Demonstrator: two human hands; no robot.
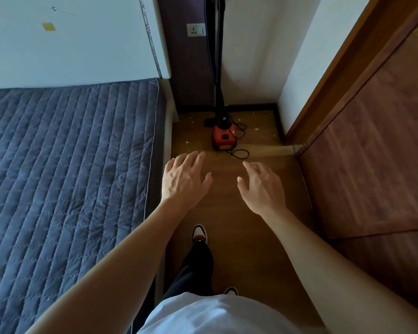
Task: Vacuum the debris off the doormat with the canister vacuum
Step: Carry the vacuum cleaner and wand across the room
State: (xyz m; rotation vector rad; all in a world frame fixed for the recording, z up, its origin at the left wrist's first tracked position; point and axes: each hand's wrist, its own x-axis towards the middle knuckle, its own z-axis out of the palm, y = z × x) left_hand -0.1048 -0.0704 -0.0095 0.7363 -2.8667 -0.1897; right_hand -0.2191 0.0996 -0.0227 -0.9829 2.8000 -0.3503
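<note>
Head view: left hand (185,180), right hand (261,186) both empty, fingers spread, reaching forward, likely for red canister vacuum (223,137) parked in corner; white debris (256,128) nearby; doormat unseen.

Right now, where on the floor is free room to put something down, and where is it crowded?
The floor between the bed and the door, ahead of the shoe, is bare. Near the vacuum it is crowded: its cord loops beside it and white bits lie around.
</note>
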